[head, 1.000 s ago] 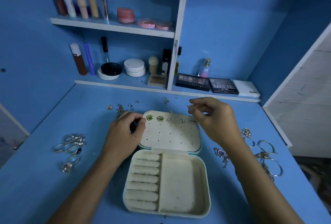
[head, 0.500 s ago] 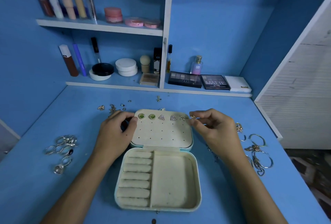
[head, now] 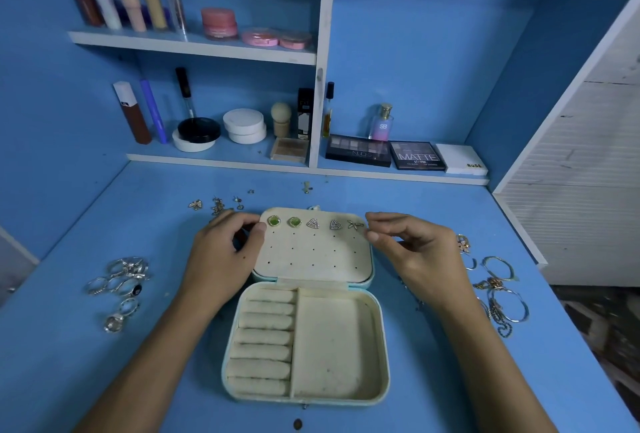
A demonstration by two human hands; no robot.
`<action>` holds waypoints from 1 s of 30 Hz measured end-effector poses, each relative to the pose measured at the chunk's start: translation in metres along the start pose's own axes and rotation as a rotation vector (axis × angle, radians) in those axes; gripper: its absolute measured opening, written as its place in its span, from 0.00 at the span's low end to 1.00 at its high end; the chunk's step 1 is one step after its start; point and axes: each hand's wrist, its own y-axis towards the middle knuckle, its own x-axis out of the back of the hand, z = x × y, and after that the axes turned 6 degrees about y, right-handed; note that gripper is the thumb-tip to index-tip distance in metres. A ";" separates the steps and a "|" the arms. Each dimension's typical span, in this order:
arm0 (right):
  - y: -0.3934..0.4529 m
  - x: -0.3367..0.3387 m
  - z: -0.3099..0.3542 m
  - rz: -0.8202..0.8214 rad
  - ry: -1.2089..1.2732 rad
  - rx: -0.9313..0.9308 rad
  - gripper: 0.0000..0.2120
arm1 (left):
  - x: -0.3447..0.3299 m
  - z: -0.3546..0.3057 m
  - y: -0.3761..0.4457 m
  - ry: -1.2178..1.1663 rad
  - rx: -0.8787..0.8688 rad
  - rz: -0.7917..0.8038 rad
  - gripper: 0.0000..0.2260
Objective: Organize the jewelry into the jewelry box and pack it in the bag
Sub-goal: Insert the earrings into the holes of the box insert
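- Cream felt lines the open jewelry box (head: pixel 341 394), lying flat on the blue surface (head: pixel 104 363) between the two hands; its lid panel (head: pixel 311 256) lies opened out on the far side.
- Left hand (head: pixel 221 256): fingers curled at the lid's left edge, thumb and forefinger touching the panel rim — steadying it, by the look.
- Right hand (head: pixel 415 252): fingertips pinched together just right of the starfish stud (head: pixel 355 224). Whether that grip holds a stud or backing I cannot tell; too small.
- Between the hands, along the lid's top row: two green studs (head: pixel 284 222), two triangular studs (head: pixel 323 224), then the starfish.
- Loose earrings (head: pixel 218 205) lie just beyond the left hand; rings (head: pixel 121 280) well out to its left; bangles and chains (head: pixel 498 294) close by the right wrist.
- Handling, as a judgement: studs are tiny, light, slippery — pinch by the face, post toward the hole. Chains are limp and will tangle; lift from the middle. The box looks stiff-shelled; take it by both sides once shut.
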 end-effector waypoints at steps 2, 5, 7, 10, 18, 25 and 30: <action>0.000 0.000 0.000 -0.002 -0.036 0.014 0.08 | 0.000 0.000 0.000 -0.003 -0.001 0.000 0.04; 0.001 -0.001 -0.001 -0.003 -0.087 0.039 0.06 | -0.001 0.001 0.000 -0.021 0.000 -0.010 0.04; 0.001 -0.002 -0.002 -0.011 -0.112 0.067 0.06 | -0.001 0.001 -0.001 -0.045 -0.004 -0.029 0.04; 0.000 -0.003 -0.002 -0.020 -0.158 0.110 0.06 | 0.000 0.001 -0.001 -0.048 -0.035 -0.058 0.04; -0.002 -0.007 -0.001 -0.016 -0.185 0.162 0.05 | 0.001 0.001 -0.001 -0.066 -0.058 -0.061 0.05; -0.003 -0.009 -0.002 -0.042 -0.277 0.144 0.10 | 0.002 0.000 -0.002 -0.085 -0.064 -0.069 0.05; -0.002 -0.010 -0.002 -0.062 -0.251 0.130 0.10 | 0.002 0.000 -0.002 -0.087 -0.077 -0.080 0.05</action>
